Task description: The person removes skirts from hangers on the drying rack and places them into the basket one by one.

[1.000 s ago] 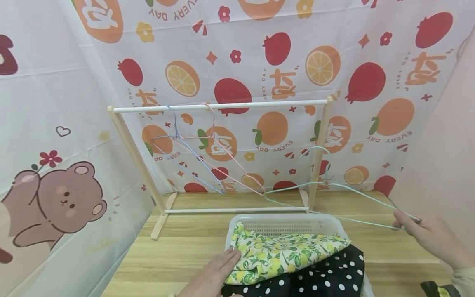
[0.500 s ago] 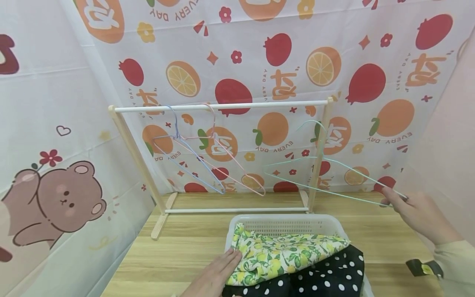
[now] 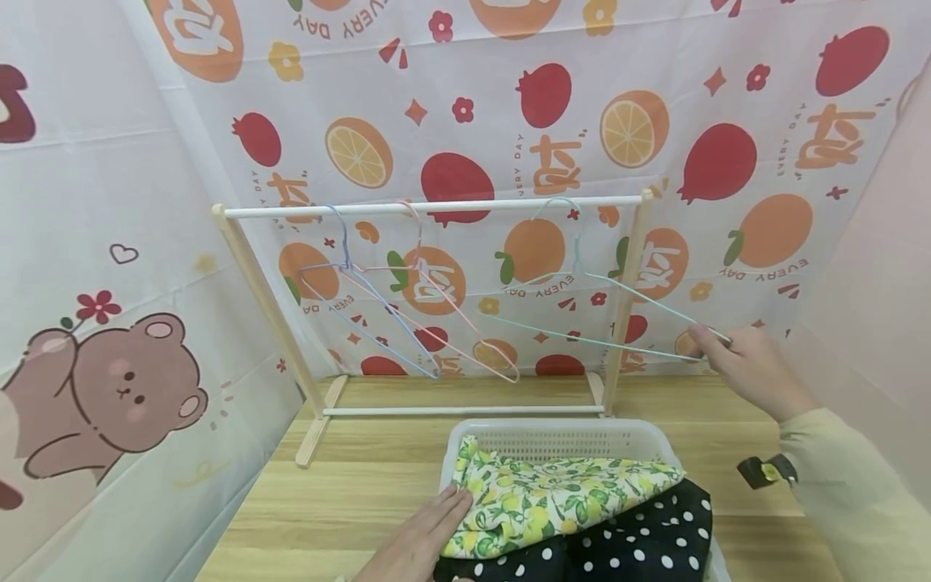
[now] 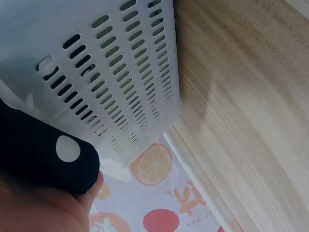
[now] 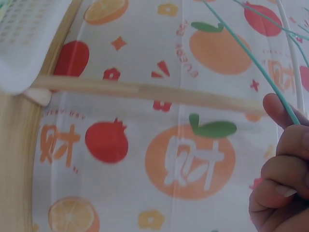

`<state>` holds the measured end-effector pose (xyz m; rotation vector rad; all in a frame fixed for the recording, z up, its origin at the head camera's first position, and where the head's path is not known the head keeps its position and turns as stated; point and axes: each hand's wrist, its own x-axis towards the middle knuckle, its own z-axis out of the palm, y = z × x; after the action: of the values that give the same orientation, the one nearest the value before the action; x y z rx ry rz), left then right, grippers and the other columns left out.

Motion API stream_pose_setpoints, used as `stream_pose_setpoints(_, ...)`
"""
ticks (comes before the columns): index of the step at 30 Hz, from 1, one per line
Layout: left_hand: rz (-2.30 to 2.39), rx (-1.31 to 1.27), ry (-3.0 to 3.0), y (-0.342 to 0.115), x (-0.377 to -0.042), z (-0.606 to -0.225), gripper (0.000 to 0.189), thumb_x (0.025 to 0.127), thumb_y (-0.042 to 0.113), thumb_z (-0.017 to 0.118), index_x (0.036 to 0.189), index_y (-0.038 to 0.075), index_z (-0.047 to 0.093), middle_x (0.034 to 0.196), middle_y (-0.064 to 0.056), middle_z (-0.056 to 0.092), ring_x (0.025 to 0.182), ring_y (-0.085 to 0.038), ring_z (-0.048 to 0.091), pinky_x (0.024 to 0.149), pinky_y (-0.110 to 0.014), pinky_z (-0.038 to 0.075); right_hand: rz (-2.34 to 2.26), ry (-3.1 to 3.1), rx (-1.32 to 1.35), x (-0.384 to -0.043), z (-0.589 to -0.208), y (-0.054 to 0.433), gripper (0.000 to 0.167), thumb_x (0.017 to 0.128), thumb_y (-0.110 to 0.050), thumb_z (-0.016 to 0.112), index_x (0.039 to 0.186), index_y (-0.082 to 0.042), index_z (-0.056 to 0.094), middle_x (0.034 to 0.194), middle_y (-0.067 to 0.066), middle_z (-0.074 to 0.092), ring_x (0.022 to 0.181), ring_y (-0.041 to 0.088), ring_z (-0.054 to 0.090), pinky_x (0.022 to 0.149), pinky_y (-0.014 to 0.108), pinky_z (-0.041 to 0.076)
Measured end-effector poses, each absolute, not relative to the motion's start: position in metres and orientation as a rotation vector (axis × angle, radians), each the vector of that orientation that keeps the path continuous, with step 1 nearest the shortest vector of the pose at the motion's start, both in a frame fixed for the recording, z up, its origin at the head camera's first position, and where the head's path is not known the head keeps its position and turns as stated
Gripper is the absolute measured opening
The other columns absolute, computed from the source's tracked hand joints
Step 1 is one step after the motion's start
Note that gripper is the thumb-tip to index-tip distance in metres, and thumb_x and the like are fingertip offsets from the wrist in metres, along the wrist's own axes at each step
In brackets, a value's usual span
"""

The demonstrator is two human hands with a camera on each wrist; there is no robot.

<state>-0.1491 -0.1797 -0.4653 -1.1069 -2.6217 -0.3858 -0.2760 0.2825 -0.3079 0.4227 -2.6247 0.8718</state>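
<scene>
My right hand (image 3: pixel 756 368) grips one end of a mint-green clothes hanger (image 3: pixel 655 303), curled fingers showing in the right wrist view. The hanger's hook overlaps the white top rail of a small wooden clothes rack (image 3: pixel 633 283); whether it touches the rail I cannot tell. A blue hanger (image 3: pixel 393 311) and a pink hanger (image 3: pixel 465 319) hang further left on that rail. Below, my left hand (image 3: pixel 422 537) rests with straight fingers on a lemon-print cloth (image 3: pixel 560 493). Black polka-dot cloth (image 3: pixel 640 546) lies under it, both in a white perforated basket (image 3: pixel 560 432).
The rack and basket stand on a light wooden table (image 3: pixel 291 517). A fruit-print curtain (image 3: pixel 465 89) hangs behind, with a bear-print sheet (image 3: pixel 109 202) on the left. The rack's lower rail (image 3: pixel 465 412) runs just behind the basket.
My right hand has moved left and upward with the mint-green hanger, bringing its hook from beside the right post up to the top rail's height. The left hand has stayed put.
</scene>
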Motion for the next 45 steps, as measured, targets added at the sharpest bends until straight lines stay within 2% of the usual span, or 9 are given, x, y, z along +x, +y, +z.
stream_pose_setpoints(10, -0.402, -1.093, -2.597, -0.179, -0.151, -0.468, 0.079, 0.09, 0.059, 0.054, 0.139, -0.002, 0.046, 0.144, -0.014, 0.046, 0.131, -0.033, 0.043, 0.096, -0.044, 0.047, 0.95, -2.622, 0.44, -0.299, -0.296, 0.234, 0.059, 0.101, -0.05, 0.039, 0.08, -0.006, 0.072, 0.048, 0.0, 0.039, 0.049, 0.018, 0.038, 0.045, 0.031, 0.032)
stream_pose_setpoints(17, -0.412, -1.087, -2.572, -0.179, -0.152, -0.472, 0.081, 0.088, 0.061, 0.055, 0.139, -0.002, 0.047, 0.143, -0.013, 0.047, 0.13, -0.032, 0.044, 0.095, -0.044, 0.048, 1.08, -2.646, 0.452, -0.308, -0.292, 0.212, 0.063, 0.098, -0.055, 0.04, 0.071, -0.006, 0.069, 0.051, 0.001, 0.04, 0.049, 0.018, 0.037, 0.043, 0.029, 0.03)
stream_pose_setpoints(23, -0.428, -1.086, -2.566, -0.18, -0.152, -0.475, 0.083, 0.088, 0.062, 0.056, 0.14, -0.002, 0.046, 0.143, -0.014, 0.047, 0.131, -0.033, 0.044, 0.094, -0.045, 0.048, 1.144, -2.629, 0.486, -0.316, -0.296, 0.202, 0.062, 0.099, -0.053, 0.04, 0.083, -0.004, 0.073, 0.066, 0.008, 0.06, 0.059, 0.022, 0.049, 0.053, 0.032, 0.041)
stream_pose_setpoints(25, -0.435, -1.092, -2.564, -0.18, -0.153, -0.475, 0.084, 0.087, 0.063, 0.055, 0.14, -0.002, 0.045, 0.144, -0.014, 0.046, 0.131, -0.033, 0.043, 0.094, -0.045, 0.048, 1.166, -2.64, 0.473, -0.318, -0.297, 0.199, 0.064, 0.098, -0.055, 0.04, 0.085, -0.001, 0.073, 0.061, 0.006, 0.057, 0.057, 0.02, 0.047, 0.05, 0.031, 0.039)
stream_pose_setpoints(28, -0.439, -1.11, -2.561, -0.181, -0.153, -0.475, 0.087, 0.087, 0.066, 0.051, 0.14, -0.003, 0.045, 0.144, -0.014, 0.046, 0.131, -0.034, 0.043, 0.094, -0.045, 0.048, 1.185, -2.674, 0.459, -0.319, -0.3, 0.196, 0.067, 0.097, -0.057, 0.041, 0.085, 0.0, 0.073, 0.05, -0.001, 0.042, 0.048, 0.017, 0.038, 0.043, 0.029, 0.032)
stream_pose_setpoints(31, -0.444, -1.119, -2.566, -0.181, -0.154, -0.474, 0.089, 0.087, 0.068, 0.048, 0.141, -0.003, 0.044, 0.144, -0.014, 0.045, 0.131, -0.034, 0.043, 0.095, -0.045, 0.048, 1.207, -2.712, 0.465, -0.319, -0.304, 0.195, 0.068, 0.097, -0.058, 0.04, 0.086, 0.0, 0.074, 0.047, -0.001, 0.037, 0.045, 0.017, 0.036, 0.042, 0.031, 0.034)
stream_pose_setpoints(35, -0.454, -1.112, -2.576, -0.181, -0.154, -0.473, 0.087, 0.088, 0.067, 0.05, 0.141, -0.002, 0.043, 0.145, -0.014, 0.045, 0.132, -0.033, 0.042, 0.095, -0.045, 0.048, 1.41, -2.724, 0.489, -0.32, -0.309, 0.198, 0.068, 0.098, -0.059, 0.037, 0.097, 0.001, 0.071, 0.067, 0.005, 0.052, 0.059, 0.021, 0.048, 0.056, 0.031, 0.047)
stream_pose_setpoints(38, -0.457, -1.113, -2.577, -0.181, -0.154, -0.473, 0.088, 0.088, 0.067, 0.049, 0.141, -0.002, 0.043, 0.145, -0.014, 0.045, 0.132, -0.034, 0.042, 0.095, -0.045, 0.048, 1.643, -2.715, 0.5, -0.321, -0.314, 0.202, 0.071, 0.098, -0.059, 0.032, 0.111, 0.003, 0.065, 0.082, 0.012, 0.056, 0.071, 0.023, 0.053, 0.062, 0.03, 0.049)
stream_pose_setpoints(45, -0.459, -1.115, -2.546, -0.184, -0.154, -0.473, 0.089, 0.087, 0.069, 0.047, 0.14, -0.003, 0.044, 0.143, -0.016, 0.046, 0.129, -0.035, 0.044, 0.093, -0.046, 0.049, 1.826, -2.681, 0.485, -0.317, -0.329, 0.219, 0.078, 0.096, -0.064, 0.025, 0.125, 0.003, 0.052, 0.084, 0.016, 0.06, 0.067, 0.018, 0.055, 0.065, 0.033, 0.052)
